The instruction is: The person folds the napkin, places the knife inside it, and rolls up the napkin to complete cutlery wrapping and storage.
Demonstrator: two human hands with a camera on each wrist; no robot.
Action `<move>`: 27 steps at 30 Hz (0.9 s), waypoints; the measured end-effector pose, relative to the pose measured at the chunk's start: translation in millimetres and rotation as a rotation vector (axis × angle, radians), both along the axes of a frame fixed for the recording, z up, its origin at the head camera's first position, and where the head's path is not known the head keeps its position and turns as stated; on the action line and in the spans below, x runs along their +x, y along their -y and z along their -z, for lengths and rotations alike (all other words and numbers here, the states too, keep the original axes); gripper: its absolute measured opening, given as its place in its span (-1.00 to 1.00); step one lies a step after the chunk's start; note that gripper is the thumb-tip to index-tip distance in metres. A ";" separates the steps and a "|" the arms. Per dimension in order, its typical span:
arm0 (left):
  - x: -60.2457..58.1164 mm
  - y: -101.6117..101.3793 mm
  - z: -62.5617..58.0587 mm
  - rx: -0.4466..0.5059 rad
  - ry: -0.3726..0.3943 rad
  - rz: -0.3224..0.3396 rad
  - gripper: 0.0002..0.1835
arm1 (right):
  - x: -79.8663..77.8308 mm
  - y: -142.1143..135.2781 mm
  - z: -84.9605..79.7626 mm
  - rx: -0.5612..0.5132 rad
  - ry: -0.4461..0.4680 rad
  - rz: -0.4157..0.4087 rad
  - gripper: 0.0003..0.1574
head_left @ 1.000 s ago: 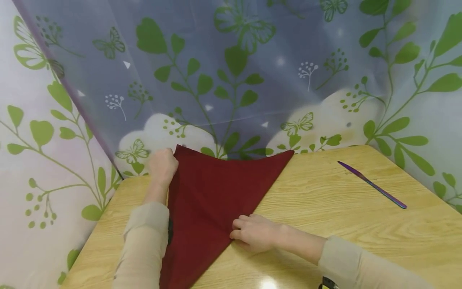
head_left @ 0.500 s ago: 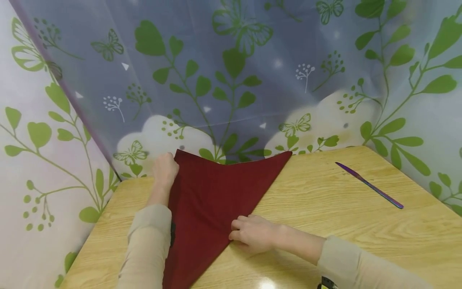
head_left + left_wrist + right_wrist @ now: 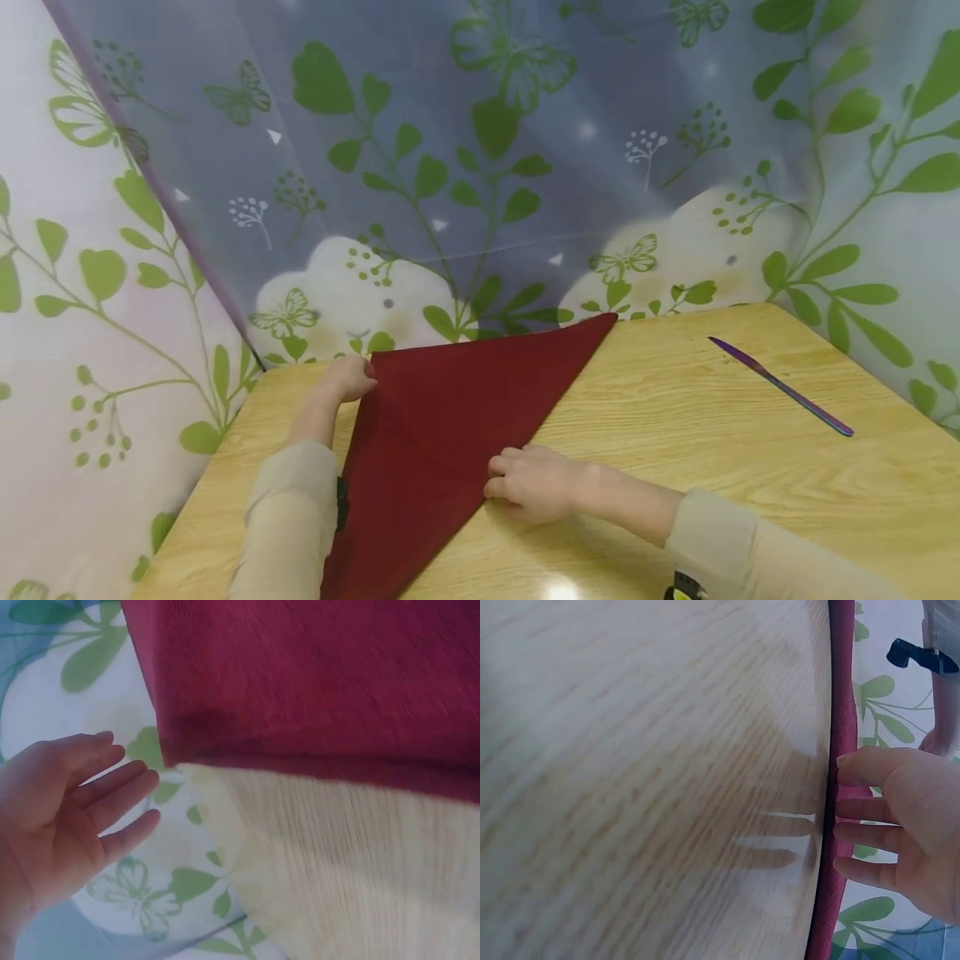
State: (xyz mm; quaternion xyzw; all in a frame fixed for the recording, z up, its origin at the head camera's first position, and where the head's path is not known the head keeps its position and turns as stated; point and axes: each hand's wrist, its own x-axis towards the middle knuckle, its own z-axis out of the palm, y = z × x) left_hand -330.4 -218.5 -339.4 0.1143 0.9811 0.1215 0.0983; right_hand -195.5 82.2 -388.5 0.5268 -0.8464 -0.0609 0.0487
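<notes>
A dark red cloth napkin [image 3: 442, 417], folded into a triangle, lies flat on the wooden table. At its far left corner is my left hand [image 3: 351, 379]. The left wrist view shows that hand [image 3: 71, 810] with its fingers loosely extended and nothing in them, just beside the napkin corner [image 3: 176, 746]. On the slanting folded edge rests my right hand [image 3: 536, 485]. Seen from the right wrist, this hand [image 3: 922, 825] has fairly straight fingers, their tips against the fold [image 3: 843, 690].
A table knife [image 3: 780, 387] with a purple-blue sheen lies on the right part of the table [image 3: 660, 400]. Behind the table hangs a curtain [image 3: 525, 167] printed with leaves and butterflies, close along the back edge.
My left hand has come down and released the far left corner of the napkin. That corner, raised before, now lies lower and flatter. The right hand stays at the fold.
</notes>
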 end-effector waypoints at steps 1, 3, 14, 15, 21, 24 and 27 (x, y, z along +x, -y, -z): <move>3.2 2.4 -0.4 0.005 0.010 0.007 -0.71 | -0.3 0.0 -0.4 0.002 0.012 0.005 -0.76; 9.6 6.4 -1.7 0.007 0.032 0.010 -0.73 | -1.3 0.1 -1.6 0.008 0.028 0.014 -0.75; 34.8 11.4 13.1 -0.044 0.082 0.031 -0.88 | -7.4 5.5 -3.8 0.036 0.036 0.043 -0.73; 36.1 10.9 16.5 -0.053 0.074 0.034 -0.89 | -7.4 5.6 -3.1 0.038 0.040 0.042 -0.73; 46.1 0.9 25.2 -0.117 0.083 0.080 -0.85 | -10.2 3.8 1.4 0.035 0.009 0.051 -0.77; 50.6 -7.7 22.3 -0.113 0.105 0.055 -0.85 | -18.1 1.2 2.1 0.031 -0.045 0.090 -0.79; 55.3 -14.3 20.5 -0.133 0.102 0.012 -0.86 | -29.0 -3.3 1.3 0.031 -0.077 0.148 -0.78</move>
